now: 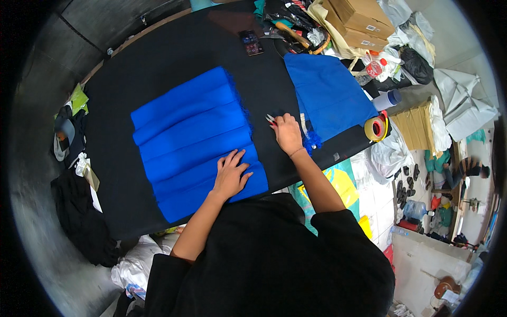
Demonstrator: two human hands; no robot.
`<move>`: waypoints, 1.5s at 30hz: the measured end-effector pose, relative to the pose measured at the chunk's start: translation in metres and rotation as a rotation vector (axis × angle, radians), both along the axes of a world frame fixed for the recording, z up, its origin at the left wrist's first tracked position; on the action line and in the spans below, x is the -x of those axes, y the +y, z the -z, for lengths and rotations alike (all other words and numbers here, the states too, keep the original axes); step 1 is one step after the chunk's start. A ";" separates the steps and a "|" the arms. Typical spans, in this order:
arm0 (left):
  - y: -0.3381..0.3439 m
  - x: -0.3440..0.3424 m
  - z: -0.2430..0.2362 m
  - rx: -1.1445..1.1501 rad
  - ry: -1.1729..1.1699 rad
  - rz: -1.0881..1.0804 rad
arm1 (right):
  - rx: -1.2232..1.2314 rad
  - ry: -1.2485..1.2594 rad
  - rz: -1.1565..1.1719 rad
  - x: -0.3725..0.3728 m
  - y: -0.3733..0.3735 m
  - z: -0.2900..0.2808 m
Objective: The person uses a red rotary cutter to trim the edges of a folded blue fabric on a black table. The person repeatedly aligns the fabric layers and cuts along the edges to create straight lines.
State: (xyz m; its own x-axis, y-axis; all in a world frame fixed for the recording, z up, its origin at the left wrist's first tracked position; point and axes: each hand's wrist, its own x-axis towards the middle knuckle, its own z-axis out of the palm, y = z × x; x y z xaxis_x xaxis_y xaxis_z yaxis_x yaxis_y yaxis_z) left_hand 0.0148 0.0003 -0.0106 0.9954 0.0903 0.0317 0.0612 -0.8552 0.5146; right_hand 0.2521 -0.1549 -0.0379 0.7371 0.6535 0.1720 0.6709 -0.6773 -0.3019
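A bright blue folded cloth (190,134) with lengthwise creases and a frayed right edge lies on the black-covered table (174,68). My left hand (231,173) rests on its lower right part, fingers spread and holding nothing. Just right of the cloth, my right hand (288,133) is closed around small thread snips (271,120) with red on them, their metal tips pointing up and left. Most of the snips' handle is hidden by my fingers. Beside that hand lie a clump of blue threads (312,140) and a second blue cloth (332,95).
A phone (251,42) lies toward the far side. On the right are a tape roll (375,129), a bottle with a dark lid (387,100), a plastic bottle (372,71) and cardboard boxes (362,21). Dark clothing (79,216) hangs at the left edge. Another person (470,168) is far right.
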 end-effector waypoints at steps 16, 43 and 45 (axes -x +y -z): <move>0.016 -0.026 -0.007 0.346 -0.003 -0.095 | -0.304 0.811 -0.288 0.038 -0.002 -0.037; 0.018 -0.047 0.000 -0.217 -0.114 -0.112 | -0.126 0.289 -0.301 0.038 0.007 -0.032; 0.019 -0.048 -0.001 -0.224 -0.113 -0.109 | -0.126 0.281 -0.295 0.038 0.009 -0.035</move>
